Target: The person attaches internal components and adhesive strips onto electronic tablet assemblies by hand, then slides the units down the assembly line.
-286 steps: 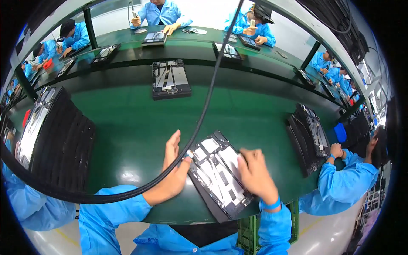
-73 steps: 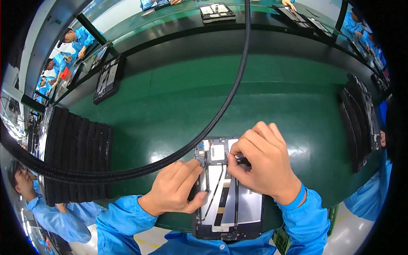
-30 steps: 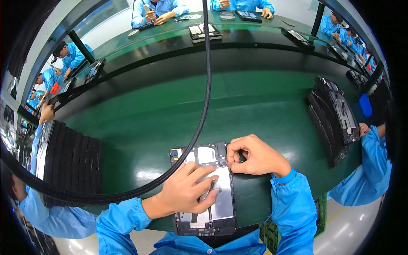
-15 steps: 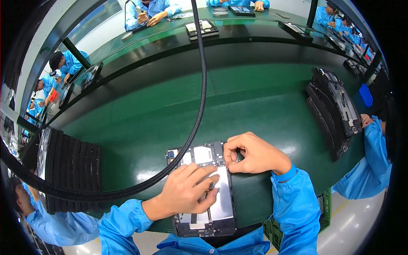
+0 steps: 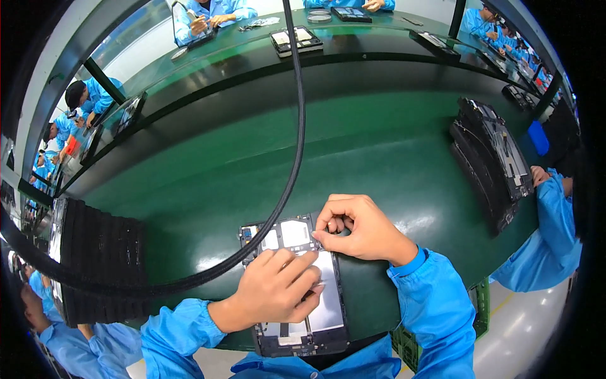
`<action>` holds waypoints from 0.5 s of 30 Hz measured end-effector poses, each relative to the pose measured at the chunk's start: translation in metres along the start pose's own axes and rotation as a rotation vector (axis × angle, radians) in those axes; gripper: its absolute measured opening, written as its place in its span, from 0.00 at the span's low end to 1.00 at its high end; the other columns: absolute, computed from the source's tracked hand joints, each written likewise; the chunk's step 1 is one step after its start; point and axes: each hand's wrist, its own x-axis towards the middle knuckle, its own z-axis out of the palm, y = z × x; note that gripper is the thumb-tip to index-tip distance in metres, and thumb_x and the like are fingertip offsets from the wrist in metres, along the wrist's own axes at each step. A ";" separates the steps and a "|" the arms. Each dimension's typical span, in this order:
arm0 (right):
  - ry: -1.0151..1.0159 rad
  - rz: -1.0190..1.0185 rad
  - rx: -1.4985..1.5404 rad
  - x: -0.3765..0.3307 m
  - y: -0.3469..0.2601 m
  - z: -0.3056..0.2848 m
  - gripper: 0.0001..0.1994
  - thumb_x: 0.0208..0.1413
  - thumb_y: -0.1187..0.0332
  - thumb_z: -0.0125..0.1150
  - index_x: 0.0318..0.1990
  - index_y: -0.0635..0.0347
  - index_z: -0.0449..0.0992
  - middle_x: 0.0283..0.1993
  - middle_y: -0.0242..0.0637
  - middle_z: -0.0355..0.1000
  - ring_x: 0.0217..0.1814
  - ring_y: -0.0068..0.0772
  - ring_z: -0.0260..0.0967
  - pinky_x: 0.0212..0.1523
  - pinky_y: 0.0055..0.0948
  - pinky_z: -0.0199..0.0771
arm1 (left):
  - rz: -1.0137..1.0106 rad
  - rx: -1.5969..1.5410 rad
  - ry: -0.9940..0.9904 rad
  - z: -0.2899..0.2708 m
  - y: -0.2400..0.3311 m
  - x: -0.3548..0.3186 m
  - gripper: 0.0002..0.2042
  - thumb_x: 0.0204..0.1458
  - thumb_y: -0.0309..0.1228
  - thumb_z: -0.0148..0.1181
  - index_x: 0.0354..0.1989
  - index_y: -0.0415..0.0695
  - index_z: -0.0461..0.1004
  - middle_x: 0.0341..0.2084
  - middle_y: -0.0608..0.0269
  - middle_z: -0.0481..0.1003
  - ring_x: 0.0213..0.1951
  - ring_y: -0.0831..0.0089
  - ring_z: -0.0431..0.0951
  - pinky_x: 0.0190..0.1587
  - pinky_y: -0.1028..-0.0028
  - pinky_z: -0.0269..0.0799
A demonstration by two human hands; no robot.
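1. At the near edge of the green, smooth-topped table (image 5: 391, 158), in the middle, lies a flat rectangular device with a black frame and its inside exposed (image 5: 332, 294); its long sides run near to far.
2. Its near end is a black strip crowded with small parts, with a pale label (image 5: 290, 341) just beyond.
3. Its middle is bright silver, smooth and shiny on the right, crossed by thin dark strips on the left.
4. The left hand (image 5: 276, 285) lies over this middle part, fingers curled, the thumb near the fingers; whether it holds anything cannot be told.
5. The device's far end is black, with whitish rectangular pads (image 5: 295, 234) and a small blue part (image 5: 246, 233) at the left corner.
6. The right hand (image 5: 363, 228) is at the far right corner, thumb and forefinger narrowed to a pinch; anything between them is hidden.
7. A thick black braided cable (image 5: 298, 139) crosses the view in front of the device's far left part.
8. Beyond, left and right, stand stacks of similar black devices (image 5: 101, 259).
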 end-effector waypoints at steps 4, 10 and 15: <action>0.033 -0.040 -0.058 -0.001 0.000 0.005 0.05 0.56 0.70 0.80 0.37 0.60 0.90 0.30 0.31 0.72 0.29 0.23 0.64 0.30 0.29 0.63 | 0.002 0.084 -0.015 -0.003 0.001 -0.004 0.13 0.46 0.38 0.73 0.38 0.45 0.82 0.50 0.59 0.84 0.37 0.67 0.75 0.35 0.67 0.66; 0.071 -0.074 -0.072 0.003 0.004 0.014 0.05 0.56 0.71 0.81 0.39 0.57 0.92 0.26 0.32 0.68 0.28 0.24 0.64 0.29 0.31 0.62 | -0.035 0.095 -0.039 -0.006 0.002 -0.005 0.14 0.44 0.34 0.73 0.40 0.46 0.85 0.52 0.63 0.85 0.36 0.67 0.75 0.36 0.68 0.67; 0.102 -0.077 -0.097 0.001 0.002 0.016 0.05 0.55 0.71 0.82 0.39 0.55 0.93 0.24 0.31 0.66 0.27 0.25 0.63 0.28 0.31 0.60 | -0.043 0.099 -0.060 -0.009 0.005 -0.002 0.14 0.44 0.34 0.73 0.40 0.46 0.85 0.53 0.62 0.84 0.35 0.67 0.75 0.36 0.68 0.68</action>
